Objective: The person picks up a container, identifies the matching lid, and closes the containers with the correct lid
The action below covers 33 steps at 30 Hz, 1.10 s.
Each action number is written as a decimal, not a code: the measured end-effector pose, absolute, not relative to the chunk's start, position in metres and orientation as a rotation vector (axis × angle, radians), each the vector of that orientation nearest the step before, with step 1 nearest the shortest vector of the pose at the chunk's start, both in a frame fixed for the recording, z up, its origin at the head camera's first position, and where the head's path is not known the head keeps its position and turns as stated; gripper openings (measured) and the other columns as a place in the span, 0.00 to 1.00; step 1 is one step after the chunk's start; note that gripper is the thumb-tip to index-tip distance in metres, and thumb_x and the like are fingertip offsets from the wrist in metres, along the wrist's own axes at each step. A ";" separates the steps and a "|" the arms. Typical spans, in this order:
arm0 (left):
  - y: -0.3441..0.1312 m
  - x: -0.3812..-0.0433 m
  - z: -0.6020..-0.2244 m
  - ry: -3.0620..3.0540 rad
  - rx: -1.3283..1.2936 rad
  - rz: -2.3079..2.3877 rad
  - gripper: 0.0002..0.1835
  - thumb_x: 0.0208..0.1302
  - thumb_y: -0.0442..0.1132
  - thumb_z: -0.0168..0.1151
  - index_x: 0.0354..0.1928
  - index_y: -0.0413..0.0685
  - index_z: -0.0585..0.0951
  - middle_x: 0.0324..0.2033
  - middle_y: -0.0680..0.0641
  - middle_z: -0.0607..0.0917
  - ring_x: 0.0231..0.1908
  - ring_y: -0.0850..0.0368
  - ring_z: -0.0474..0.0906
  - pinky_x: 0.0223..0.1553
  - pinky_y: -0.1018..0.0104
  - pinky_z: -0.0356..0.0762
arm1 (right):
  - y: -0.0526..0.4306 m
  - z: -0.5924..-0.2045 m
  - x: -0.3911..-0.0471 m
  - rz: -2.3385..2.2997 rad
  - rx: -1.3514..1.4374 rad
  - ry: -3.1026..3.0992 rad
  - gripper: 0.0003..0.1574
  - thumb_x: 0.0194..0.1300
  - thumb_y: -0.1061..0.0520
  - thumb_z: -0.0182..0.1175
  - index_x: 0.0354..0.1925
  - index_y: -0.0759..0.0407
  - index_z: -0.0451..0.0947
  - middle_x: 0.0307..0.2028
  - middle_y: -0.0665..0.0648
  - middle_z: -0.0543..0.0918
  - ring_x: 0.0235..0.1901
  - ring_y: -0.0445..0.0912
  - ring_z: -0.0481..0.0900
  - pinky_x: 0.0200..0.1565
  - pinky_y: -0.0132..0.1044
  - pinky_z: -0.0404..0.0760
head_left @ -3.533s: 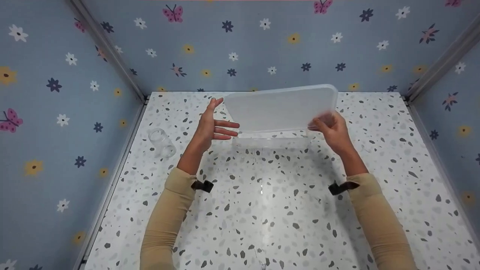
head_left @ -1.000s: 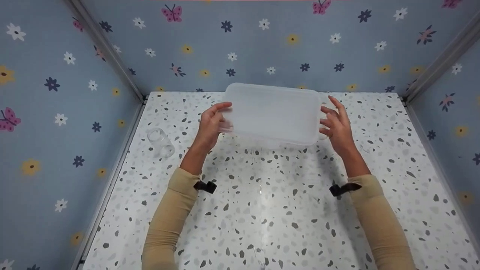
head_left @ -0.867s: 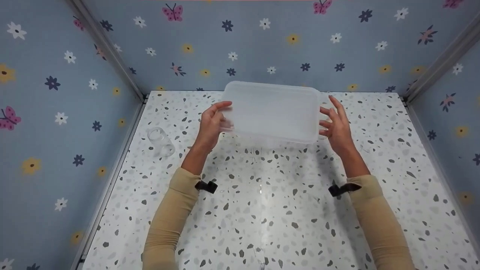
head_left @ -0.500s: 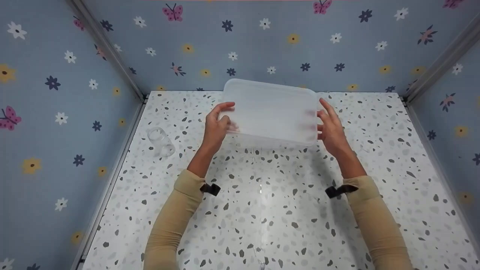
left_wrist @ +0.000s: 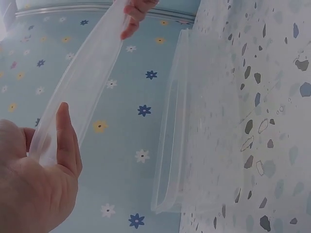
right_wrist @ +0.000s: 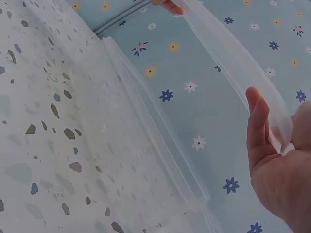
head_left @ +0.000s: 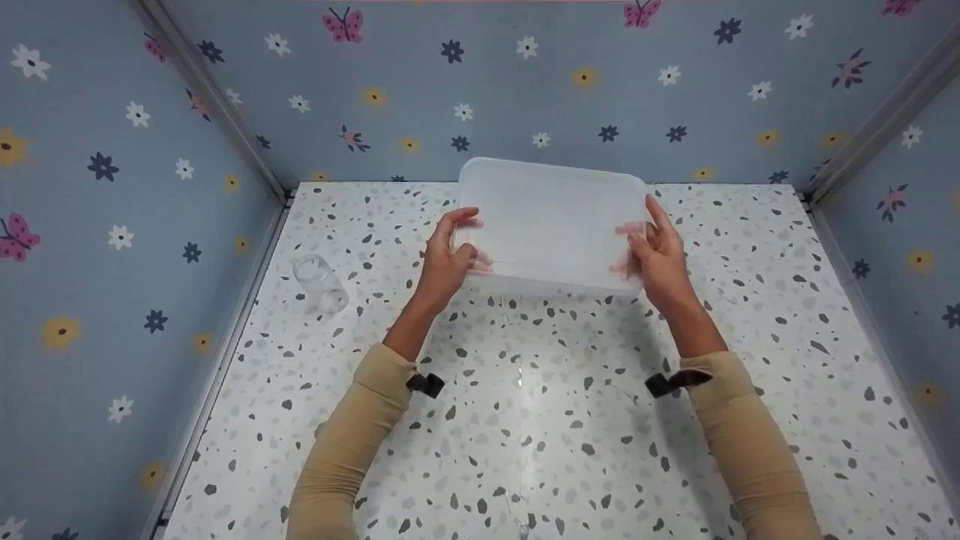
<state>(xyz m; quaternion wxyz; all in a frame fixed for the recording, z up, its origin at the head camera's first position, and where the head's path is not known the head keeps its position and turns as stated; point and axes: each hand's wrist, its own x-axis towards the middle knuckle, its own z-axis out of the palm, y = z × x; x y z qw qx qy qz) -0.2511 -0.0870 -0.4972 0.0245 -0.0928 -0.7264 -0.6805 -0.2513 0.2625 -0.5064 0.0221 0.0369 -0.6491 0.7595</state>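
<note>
A translucent white plastic lid (head_left: 551, 225), rectangular with rounded corners, is held tilted in the air. My left hand (head_left: 448, 262) grips its left end, thumb on the near face and fingers behind. At the opposite end, my right hand (head_left: 664, 262) pinches it between thumb and fingers, which show blurred through the plastic. Below the lid, apart from it, a clear rectangular container (left_wrist: 209, 126) stands on the speckled table with its top uncovered. The right wrist view also shows this container (right_wrist: 141, 150); the lid hides most of it from the head view.
A clear jar or cup (head_left: 321, 283) lies on the table left of my left hand. The white speckled tabletop (head_left: 480, 435) is bounded by blue flowered panels (head_left: 540, 97) at the back and both sides.
The right hand, earlier loose beside the lid's right end with spread fingers, now pinches that end. The left hand has shifted slightly right, keeping its grip on the lid.
</note>
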 end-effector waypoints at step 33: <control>-0.099 -0.265 -0.494 -2.351 -0.150 -1.976 0.32 0.83 0.33 0.64 0.84 0.44 0.73 0.70 0.36 0.83 0.39 0.65 0.89 0.38 0.75 0.88 | 0.277 -0.504 -0.265 2.295 0.190 -1.992 0.43 0.90 0.64 0.49 0.93 0.56 0.47 0.49 0.46 0.91 0.20 0.39 0.87 0.21 0.27 0.82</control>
